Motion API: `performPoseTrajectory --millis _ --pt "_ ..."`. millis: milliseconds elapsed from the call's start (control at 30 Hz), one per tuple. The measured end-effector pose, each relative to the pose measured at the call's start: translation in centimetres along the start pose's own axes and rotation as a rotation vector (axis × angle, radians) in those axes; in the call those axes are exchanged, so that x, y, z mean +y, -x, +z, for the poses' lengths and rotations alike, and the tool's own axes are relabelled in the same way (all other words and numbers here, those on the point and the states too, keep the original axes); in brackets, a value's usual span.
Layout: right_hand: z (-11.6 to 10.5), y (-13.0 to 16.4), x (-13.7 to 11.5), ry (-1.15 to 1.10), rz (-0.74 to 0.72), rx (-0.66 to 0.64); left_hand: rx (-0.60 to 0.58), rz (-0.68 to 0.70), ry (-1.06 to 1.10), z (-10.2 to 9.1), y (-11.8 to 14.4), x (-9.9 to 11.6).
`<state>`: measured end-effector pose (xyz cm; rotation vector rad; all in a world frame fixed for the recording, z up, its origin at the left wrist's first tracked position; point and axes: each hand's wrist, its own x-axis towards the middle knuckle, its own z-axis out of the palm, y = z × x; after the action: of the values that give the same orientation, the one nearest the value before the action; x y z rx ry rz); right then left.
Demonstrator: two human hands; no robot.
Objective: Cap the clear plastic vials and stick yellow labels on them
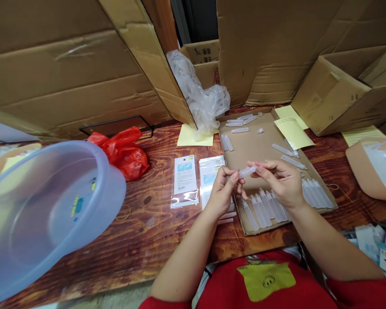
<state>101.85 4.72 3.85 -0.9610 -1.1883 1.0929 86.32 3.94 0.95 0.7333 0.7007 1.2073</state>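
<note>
Between my two hands I hold a small translucent plastic tube [246, 172], raised over a shallow cardboard tray [254, 150]. The fingers of my left hand [224, 189] pinch one end of it. My right hand [281, 180] grips the other end with thumb and fingertips. A row of similar pointed tubes [263, 208] lies along the tray's near side, partly hidden by my right hand and forearm. More loose tubes [241, 121] and small caps lie at the tray's far end. Left of the tray are clear packets with printed cards [184, 180].
A big translucent blue basin [116, 193] stands at left, beside a red plastic bag [125, 154]. Yellow paper sheets [294, 133] lie at the tray's far right corner. At right are an orange-pink container [360, 171] and an open cardboard box [334, 90]. Cardboard panels [67, 64] wall the back.
</note>
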Motion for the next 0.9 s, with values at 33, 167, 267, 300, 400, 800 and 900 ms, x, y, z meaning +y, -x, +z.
performPoseTrajectory --millis 33,167,267,300,400,800,900 --pt "0.2 0.2 0.2 -0.030 0.038 0.026 -0.001 0.005 -0.003 0.1 0.1 0.1" --pt "1.3 0.9 1.4 -0.248 0.250 0.119 0.036 0.014 -0.012 0.5 0.5 0.3" --pt "2.3 1.3 2.0 -0.336 0.302 0.142 0.081 0.028 0.029 0.7 0.5 0.2" --pt "2.6 1.3 2.2 -0.355 0.290 0.159 0.097 0.033 0.052 0.8 0.5 0.1" --pt "3.6 1.2 2.4 -0.400 0.235 0.185 0.148 0.041 0.131 1.2 0.7 0.0" --pt "6.5 -0.1 1.9 -0.357 0.157 0.158 0.309 -0.002 0.388 1.9 1.3 1.1" --pt "6.6 -0.3 2.0 -0.322 0.145 0.150 0.317 -0.020 0.417 1.8 1.2 1.2"
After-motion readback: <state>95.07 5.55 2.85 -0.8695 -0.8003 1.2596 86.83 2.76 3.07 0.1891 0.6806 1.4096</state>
